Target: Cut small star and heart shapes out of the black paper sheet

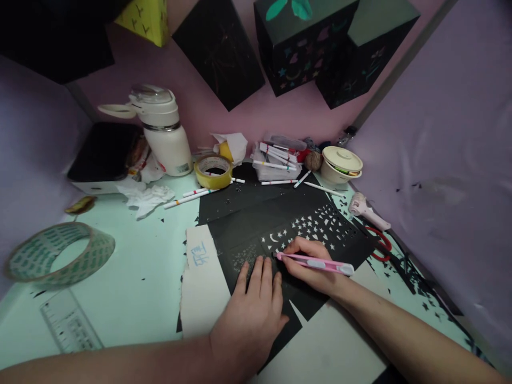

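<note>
My left hand (pixel 252 309) lies flat with fingers together, pressing down a black paper sheet (pixel 288 218) on the pale green desk (pixel 140 256). My right hand (pixel 310 264) grips a pink craft knife (pixel 316 262) like a pen, its tip touching the black sheet just right of my left fingertips. The sheet carries cut-out stars, a moon and small shapes. A torn cardboard piece (pixel 202 282) with blue writing lies under the sheet's left edge.
A large clear tape roll (pixel 60 253) and a ruler (pixel 70 328) lie at the left, a yellow tape roll (pixel 213 171), white bottle (pixel 166 133), pens (pixel 192 196) and a lidded bowl (pixel 342 164) at the back. Red scissors (pixel 380 242) and paper scraps lie right.
</note>
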Motion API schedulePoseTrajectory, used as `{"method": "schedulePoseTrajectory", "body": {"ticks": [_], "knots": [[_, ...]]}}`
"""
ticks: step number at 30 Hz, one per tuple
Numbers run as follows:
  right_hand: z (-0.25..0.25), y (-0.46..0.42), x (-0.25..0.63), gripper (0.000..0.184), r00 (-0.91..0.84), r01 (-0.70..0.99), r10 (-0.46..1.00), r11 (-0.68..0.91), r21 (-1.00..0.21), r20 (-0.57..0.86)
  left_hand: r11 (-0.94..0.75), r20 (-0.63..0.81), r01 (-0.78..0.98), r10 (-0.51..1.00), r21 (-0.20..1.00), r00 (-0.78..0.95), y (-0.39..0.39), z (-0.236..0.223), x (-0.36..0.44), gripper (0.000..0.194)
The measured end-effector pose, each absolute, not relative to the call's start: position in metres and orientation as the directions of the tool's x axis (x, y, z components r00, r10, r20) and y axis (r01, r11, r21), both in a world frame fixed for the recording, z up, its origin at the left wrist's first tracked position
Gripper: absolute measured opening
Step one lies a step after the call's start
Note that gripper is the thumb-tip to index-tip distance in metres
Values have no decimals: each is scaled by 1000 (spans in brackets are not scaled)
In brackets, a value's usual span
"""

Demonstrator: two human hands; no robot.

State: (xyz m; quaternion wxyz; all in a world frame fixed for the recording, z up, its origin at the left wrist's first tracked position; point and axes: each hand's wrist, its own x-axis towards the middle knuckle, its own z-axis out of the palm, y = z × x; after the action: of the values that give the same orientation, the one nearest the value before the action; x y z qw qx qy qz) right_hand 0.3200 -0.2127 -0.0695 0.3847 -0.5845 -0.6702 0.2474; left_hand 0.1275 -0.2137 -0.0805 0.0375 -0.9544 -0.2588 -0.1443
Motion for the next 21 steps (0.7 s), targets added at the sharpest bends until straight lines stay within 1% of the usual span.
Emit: {"method": "schedulePoseTrajectory", "body": {"ticks": [3, 11, 17, 21], "knots": [[-71, -213, 320, 12, 3, 615, 973, 182, -768, 233, -861, 289, 508, 487, 2, 824, -214, -81, 128, 58], [-70, -214, 320, 14, -52, 585, 966, 236, -776, 255, -865, 279, 502, 481, -2, 831, -215, -82, 127, 57], [-75, -215, 322, 12, -26, 594, 962, 232, -770, 270, -865, 247, 502, 487, 1, 838, -215, -83, 126, 58], [-76, -215, 322, 13, -42, 584, 964, 238, -776, 264, -868, 261, 496, 478, -6, 839, -214, -83, 126, 58]]}}
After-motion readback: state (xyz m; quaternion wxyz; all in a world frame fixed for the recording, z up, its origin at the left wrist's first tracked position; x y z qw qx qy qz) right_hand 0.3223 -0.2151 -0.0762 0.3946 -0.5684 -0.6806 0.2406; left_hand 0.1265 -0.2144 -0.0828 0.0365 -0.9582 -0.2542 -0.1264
